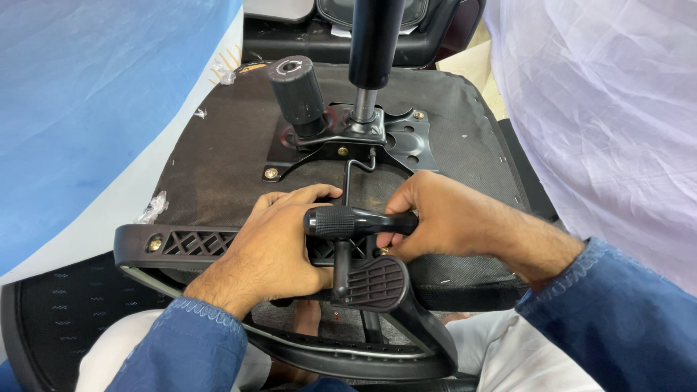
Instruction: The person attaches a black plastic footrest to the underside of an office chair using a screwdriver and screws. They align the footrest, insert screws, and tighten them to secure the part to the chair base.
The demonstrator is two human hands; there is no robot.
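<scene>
One screwdriver (361, 222), long axis left-right, handle end pointing left, w/ both hands on it over an upturned chair seat (218, 163). Left hand (272, 250) cups the knurled end; right hand (443, 218) clenches the shaft end. One knob (298, 91), one gas cylinder (374, 51).

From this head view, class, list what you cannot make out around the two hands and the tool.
Head view only:
- Tool tip: the T-handle tool runs its shaft down behind the paddle lever.
- Right hand fingertips: curled under the handle.
- Left hand palm side: hidden by its own back.
- Gas cylinder top: cut off by the upper edge.
</scene>
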